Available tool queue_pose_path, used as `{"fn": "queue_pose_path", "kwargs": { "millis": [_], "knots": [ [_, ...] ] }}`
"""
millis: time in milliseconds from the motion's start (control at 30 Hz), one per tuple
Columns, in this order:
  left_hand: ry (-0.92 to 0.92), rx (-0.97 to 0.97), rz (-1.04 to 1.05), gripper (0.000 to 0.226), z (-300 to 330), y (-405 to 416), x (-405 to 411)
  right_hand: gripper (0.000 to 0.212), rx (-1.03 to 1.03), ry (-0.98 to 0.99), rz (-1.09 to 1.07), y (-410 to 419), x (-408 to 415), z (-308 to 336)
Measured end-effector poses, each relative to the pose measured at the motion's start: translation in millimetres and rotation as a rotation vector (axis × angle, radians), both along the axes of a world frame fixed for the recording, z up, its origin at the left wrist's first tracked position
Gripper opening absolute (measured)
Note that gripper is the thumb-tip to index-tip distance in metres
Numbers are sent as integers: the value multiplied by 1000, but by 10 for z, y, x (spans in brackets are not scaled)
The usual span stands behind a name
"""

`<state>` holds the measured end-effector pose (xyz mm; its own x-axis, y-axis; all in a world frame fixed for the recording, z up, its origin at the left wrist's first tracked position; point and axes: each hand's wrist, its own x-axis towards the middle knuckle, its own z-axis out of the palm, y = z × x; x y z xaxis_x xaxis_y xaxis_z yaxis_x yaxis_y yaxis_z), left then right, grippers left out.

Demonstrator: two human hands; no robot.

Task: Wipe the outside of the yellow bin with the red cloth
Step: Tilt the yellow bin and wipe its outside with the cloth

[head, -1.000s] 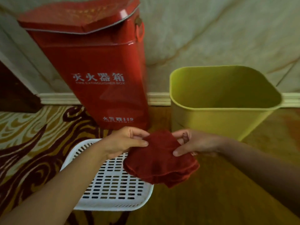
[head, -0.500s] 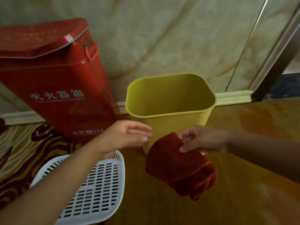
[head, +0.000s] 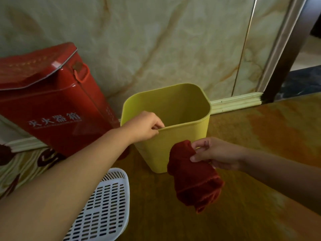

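Bin: the yellow bin (head: 175, 134) stands upright and empty on the floor (head: 260, 136), against the wall, just beside a red box (head: 57, 108).
Left hand: the left hand (head: 144, 126) has its grip pinched on the near rim of the bin, fingers curled over the edge.
Right hand: the right hand (head: 213, 153) has its grip closed on the top of the cloth (head: 192, 174), thumb over the fabric.
Cloth: it hangs bunched in folds in front of the bin's near right corner; whether it touches the wall there cannot be told.
Risk, bin: it looks light, so a hard sideways wipe could tip or slide it if the rim hold is loose (one pinch is all that steadies it).
Risk, cloth: wadded as it is, little of it would meet the plastic, and the loose tail could drag on the floor.
Risk, neighbours: the box sits close on the left, so that side may get skipped; a white basket (head: 102, 207) lies near the left forearm.
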<state>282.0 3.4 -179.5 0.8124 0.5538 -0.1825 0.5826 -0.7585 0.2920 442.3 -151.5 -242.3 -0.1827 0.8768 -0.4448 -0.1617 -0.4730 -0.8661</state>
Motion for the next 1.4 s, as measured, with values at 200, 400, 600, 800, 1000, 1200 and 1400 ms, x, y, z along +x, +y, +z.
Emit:
{"fn": "queue_pose_path", "kwargs": {
  "millis": [200, 400, 600, 800, 1000, 1200, 1400],
  "knots": [
    [-188, -10, 104, 31, 233, -17, 170, 23, 10, 3, -136, -126, 160, -54],
    [-263, -197, 368, 37, 286, 172, 87, 38, -6, 76, -307, -409, 411, -134],
    [-246, -252, 438, 38, 305, 428, 104, 43, 13, -220, -633, -313, 560, -144],
    [-184, -286, 455, 34, 346, 573, 196, 44, 355, -536, -960, 248, 345, 226],
    [-198, -356, 488, 32, 332, 705, 193, 33, 593, -700, -733, 953, -90, -83],
    [-182, -430, 444, 30, 313, 871, 219, 44, 665, -1146, -702, 1307, -50, -393],
    [7, -480, 342, 46, 430, 915, 180, 80, 615, -1278, -570, 1504, -82, -578]
  ]
}}
